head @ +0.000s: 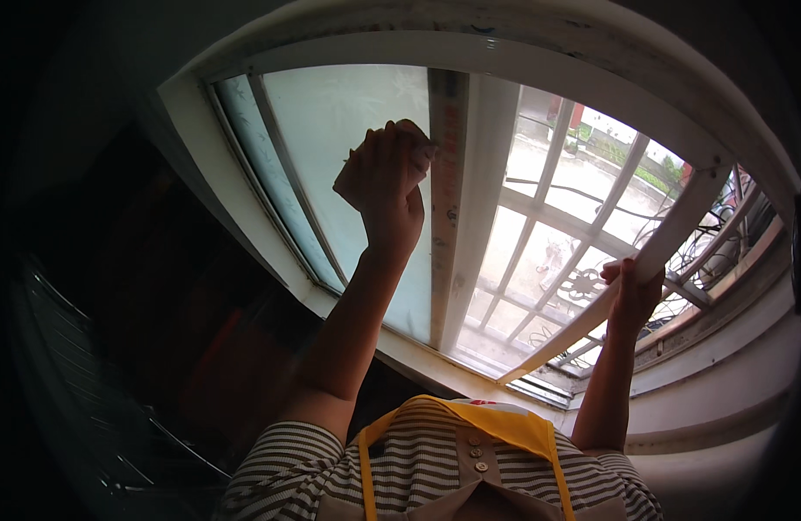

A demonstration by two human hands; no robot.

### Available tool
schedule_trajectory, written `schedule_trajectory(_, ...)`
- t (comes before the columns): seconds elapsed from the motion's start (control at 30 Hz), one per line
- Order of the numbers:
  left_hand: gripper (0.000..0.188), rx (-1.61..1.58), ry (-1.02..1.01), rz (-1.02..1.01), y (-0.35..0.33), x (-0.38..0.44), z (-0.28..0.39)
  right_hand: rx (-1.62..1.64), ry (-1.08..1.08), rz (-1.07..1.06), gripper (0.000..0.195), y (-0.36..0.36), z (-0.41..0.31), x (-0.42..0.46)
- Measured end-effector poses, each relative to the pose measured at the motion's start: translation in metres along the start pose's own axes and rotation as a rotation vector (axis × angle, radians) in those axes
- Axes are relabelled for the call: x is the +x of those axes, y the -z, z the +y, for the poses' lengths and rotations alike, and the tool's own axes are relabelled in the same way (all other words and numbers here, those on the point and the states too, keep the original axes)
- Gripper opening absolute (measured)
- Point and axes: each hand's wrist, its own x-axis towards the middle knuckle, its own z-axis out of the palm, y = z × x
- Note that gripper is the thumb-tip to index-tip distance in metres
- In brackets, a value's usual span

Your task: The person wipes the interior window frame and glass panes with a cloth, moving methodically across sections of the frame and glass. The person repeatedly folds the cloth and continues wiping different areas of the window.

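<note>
My left hand (394, 189) is raised in front of the frosted window pane (335, 124), its fingers closed over a folded, pinkish-looking cloth (355, 179). The cloth overlaps the pane near the dark upright edge of the frame; whether it touches the glass is hard to tell. Faint leaf patterns show on the pane. On the right, my right hand (635, 293) grips the upright rail of a light-coloured window sash (677, 215), with fingertips showing on the rail's left side. A middle upright (482, 195) stands between the frosted pane and the barred part of the window.
White security bars (569, 221) cross the window, with dark cables (719, 221) tangled beyond at the right. The pale sill (413, 348) runs below the panes. A dark area with a wire rack (81, 365) lies at the left.
</note>
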Motion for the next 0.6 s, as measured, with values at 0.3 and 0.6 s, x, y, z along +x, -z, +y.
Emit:
schedule_trajectory(0.3, 0.037, -0.035, 0.081, 0.095, -0.008, -0.002, -0.067, -0.119, 0.059, 0.076, 0.047, 0.006, 0.01, 0.0)
schedule_trajectory(0.6, 0.028, 0.107, 0.098, 0.339, -0.019, -0.01, -0.12, -0.163, 0.094, 0.074, 0.045, 0.006, 0.01, 0.001)
